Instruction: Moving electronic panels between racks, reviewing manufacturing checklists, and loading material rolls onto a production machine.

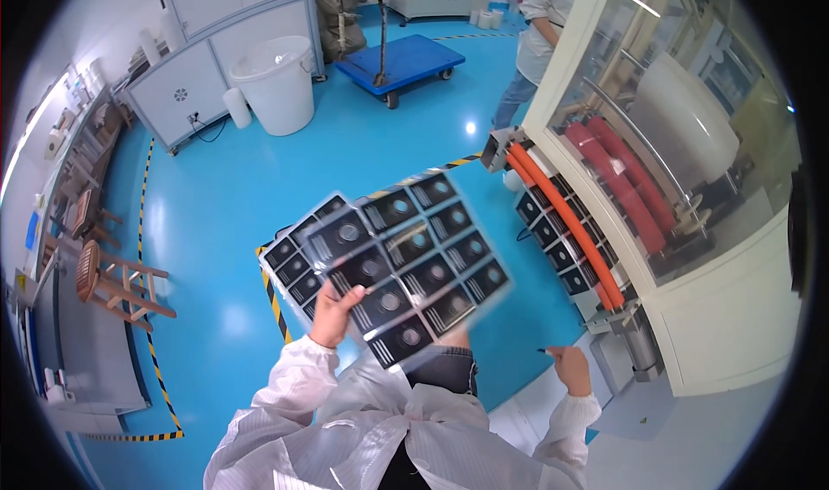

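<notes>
My left hand (335, 313) grips the near left edge of a clear plastic sheet (406, 261) printed with a grid of black square panels, each with a round centre. The sheet is held up and tilted in front of me. A second sheet of the same kind (292, 261) shows behind it at its left. My right hand (570, 365) hangs apart at the lower right with fingers curled, pinching a small dark thin object (544, 350). It is near the base of a cream machine (717, 317).
The machine has a glass hood, red rollers (617, 175), an orange bar and more black-panel sheet feeding out (548, 231). Another person (535, 41) stands at the back by a blue trolley (401, 63). A white bin (276, 80), wooden stools (108, 278) and yellow-black floor tape (276, 304) lie around.
</notes>
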Available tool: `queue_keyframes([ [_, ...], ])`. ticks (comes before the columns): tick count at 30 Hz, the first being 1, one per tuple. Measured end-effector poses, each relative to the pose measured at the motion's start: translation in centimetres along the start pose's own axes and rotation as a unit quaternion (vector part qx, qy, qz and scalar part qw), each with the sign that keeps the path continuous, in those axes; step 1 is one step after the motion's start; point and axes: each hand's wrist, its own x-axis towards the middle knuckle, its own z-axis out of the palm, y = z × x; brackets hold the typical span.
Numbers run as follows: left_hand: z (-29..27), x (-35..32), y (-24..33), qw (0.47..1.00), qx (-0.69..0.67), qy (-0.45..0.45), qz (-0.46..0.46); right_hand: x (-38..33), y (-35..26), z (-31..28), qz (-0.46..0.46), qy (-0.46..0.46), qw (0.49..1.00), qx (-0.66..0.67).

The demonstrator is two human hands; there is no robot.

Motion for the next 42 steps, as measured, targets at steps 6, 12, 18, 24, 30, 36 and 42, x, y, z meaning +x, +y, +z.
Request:
queue_keyframes([
  [6, -2.1, 3.5, 3.8, 0.988, -0.087, 0.104, 0.080, -0.3, -1.1, 1.8, 0.093, -0.145, 0.955, 0.241],
  [12, -0.8, 6.3, 3.9, 0.982, 0.001, 0.149, 0.114, 1.0, -1.5, 2.2, 0.048, -0.123, 0.920, 0.369],
  [18, -0.7, 6.9, 4.7, 0.987, -0.097, 0.094, 0.091, 2.2, 0.6, 2.6, 0.029, 0.045, 0.946, 0.319],
  [24, -12.8, 7.7, -0.2, 0.986, -0.016, 0.152, 0.063, 2.5, 0.5, 1.2, 0.048, 0.075, 0.940, 0.329],
  [30, -25.5, 5.7, -11.9, 0.913, 0.131, 0.381, -0.066, 3.0, -0.2, 1.1, 0.028, 0.096, 0.920, 0.380],
  [36, -26.3, 6.0, -13.4, 0.909, 0.179, 0.376, -0.006, 4.1, 1.0, 1.5, 0.066, 0.105, 0.923, 0.365],
  [42, -27.2, 7.6, -12.5, 0.906, 0.194, 0.375, -0.007, 4.1, -0.2, 1.2, 0.072, 0.105, 0.896, 0.425],
])
